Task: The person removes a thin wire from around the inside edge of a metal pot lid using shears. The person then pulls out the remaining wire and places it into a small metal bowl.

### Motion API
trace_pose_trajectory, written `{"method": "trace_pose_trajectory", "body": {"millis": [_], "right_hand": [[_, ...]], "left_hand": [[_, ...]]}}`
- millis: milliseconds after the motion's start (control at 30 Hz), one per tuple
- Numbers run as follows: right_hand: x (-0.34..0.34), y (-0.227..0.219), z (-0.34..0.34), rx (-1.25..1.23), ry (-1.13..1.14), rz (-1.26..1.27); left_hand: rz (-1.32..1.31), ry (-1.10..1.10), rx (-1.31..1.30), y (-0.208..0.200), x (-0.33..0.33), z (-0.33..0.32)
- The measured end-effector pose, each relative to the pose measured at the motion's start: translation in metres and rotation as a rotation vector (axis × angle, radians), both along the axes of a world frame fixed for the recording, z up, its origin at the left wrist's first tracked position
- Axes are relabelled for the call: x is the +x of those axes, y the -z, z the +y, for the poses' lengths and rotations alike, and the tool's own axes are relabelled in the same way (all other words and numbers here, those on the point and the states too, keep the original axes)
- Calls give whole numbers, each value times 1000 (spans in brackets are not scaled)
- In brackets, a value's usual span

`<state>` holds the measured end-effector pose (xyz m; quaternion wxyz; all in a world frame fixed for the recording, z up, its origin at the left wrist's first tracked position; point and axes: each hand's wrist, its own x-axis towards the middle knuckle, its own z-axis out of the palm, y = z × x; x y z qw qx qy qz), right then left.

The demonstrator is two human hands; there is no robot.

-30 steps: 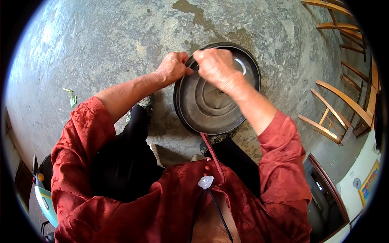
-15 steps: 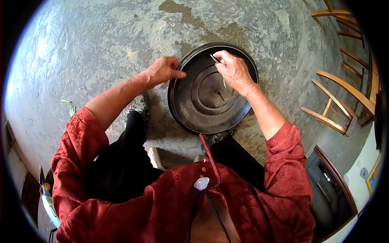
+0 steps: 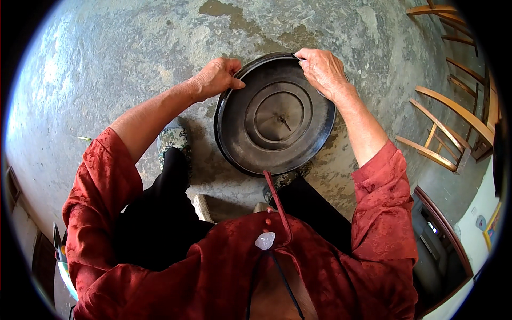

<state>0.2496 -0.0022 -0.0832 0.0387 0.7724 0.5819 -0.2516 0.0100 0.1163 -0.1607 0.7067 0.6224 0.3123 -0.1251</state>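
Observation:
A large round dark metal lid (image 3: 256, 152), ringed inside with a small twisted piece at its centre, is tilted near my feet. Its lower edge comes close to my right shoe. My left hand (image 3: 217, 79) grips the upper left rim, thumb inside and fingers behind. At the upper right rim, my right hand (image 3: 324, 73) is closed on a thin metal tool, with its dark tip at the edge. Most of that tool is hidden in the palm, so I cannot tell its exact kind.
Wooden chairs (image 3: 453, 120) lie or stand along the right side. Rough concrete floor (image 3: 133, 64) with damp patches spreads around. A block-like piece (image 3: 202, 208) is between my legs. A dark-red framed cabinet or opening (image 3: 440, 250) is at the lower right.
My right hand has moved up and right, from over the lid's inside to its rim, bringing the tool tip to the edge. The lid has shifted slightly left, and my left hand has closed on its rim.

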Motion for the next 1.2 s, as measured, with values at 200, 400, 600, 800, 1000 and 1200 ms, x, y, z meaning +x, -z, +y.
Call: {"method": "trace_pose_trajectory", "body": {"millis": [200,400,600,800,1000,1200], "right_hand": [[-21,-6,28,-63,-152,-79],[-27,-19,21,14,19,77],[0,-16,3,-27,42,68],[5,-20,21,-97,-83,-8],[-28,-20,43,-196,-263,-125],[-65,-23,44,-110,-381,-72]], "left_hand": [[-4,-8,112,-2,1,-5],[26,14,171,-5,8,-4],[15,29,183,-9,0,-5],[-32,-13,112,-1,-2,-8],[28,11,149,-15,0,-9],[22,33,185,-14,-8,-11]]}}
